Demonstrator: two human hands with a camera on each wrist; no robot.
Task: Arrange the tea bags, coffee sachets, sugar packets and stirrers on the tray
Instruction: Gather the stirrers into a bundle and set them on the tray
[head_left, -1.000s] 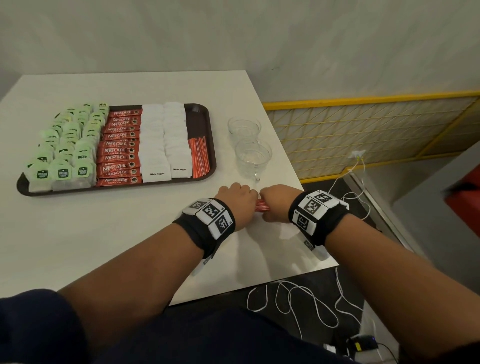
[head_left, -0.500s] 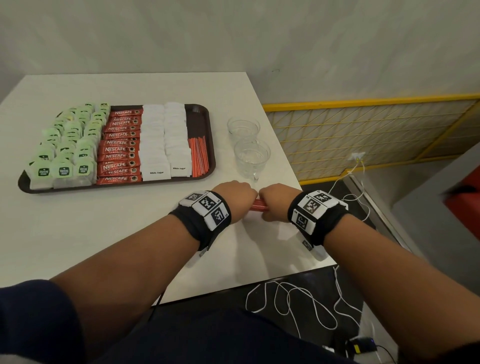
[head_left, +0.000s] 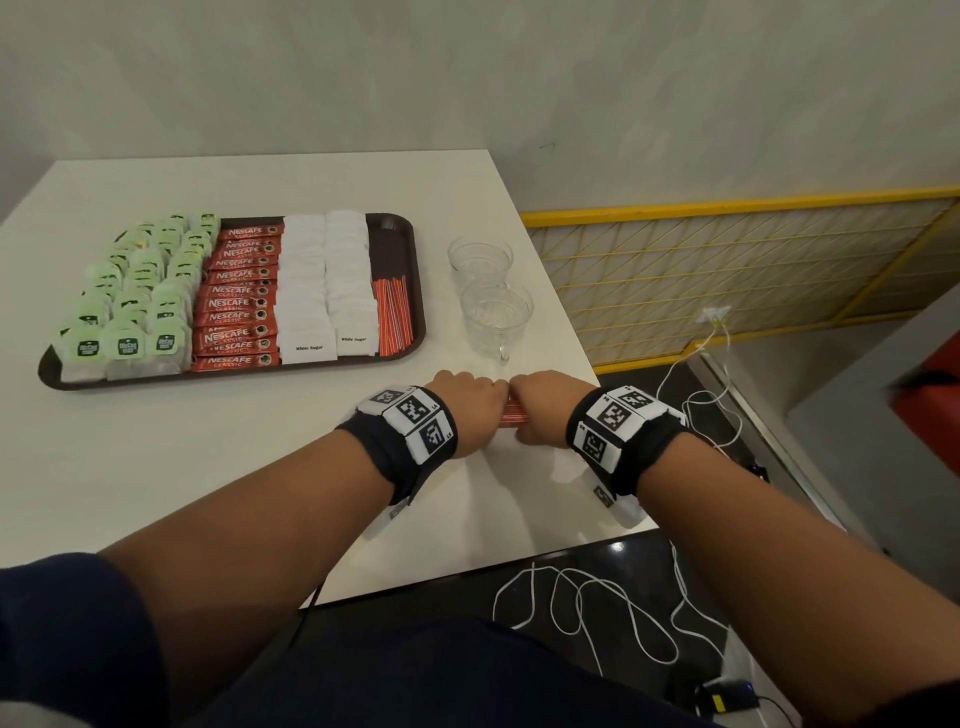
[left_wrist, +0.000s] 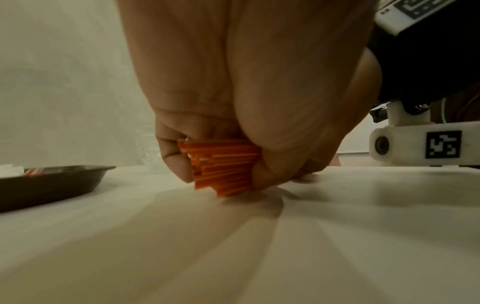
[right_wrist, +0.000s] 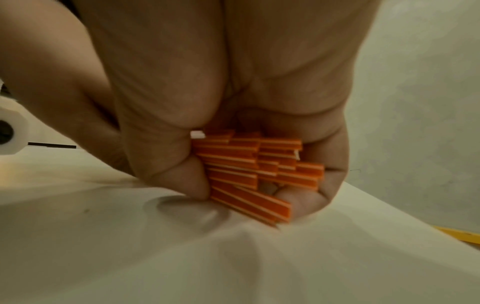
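Both hands, left and right, clench one bundle of orange stirrers against the table.

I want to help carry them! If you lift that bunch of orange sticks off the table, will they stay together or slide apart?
The stirrers are many thin, flat, smooth-looking strips, so some would probably slide out. Their ends already sit uneven. The left hand and right hand each grip one end, which likely keeps them bunched.
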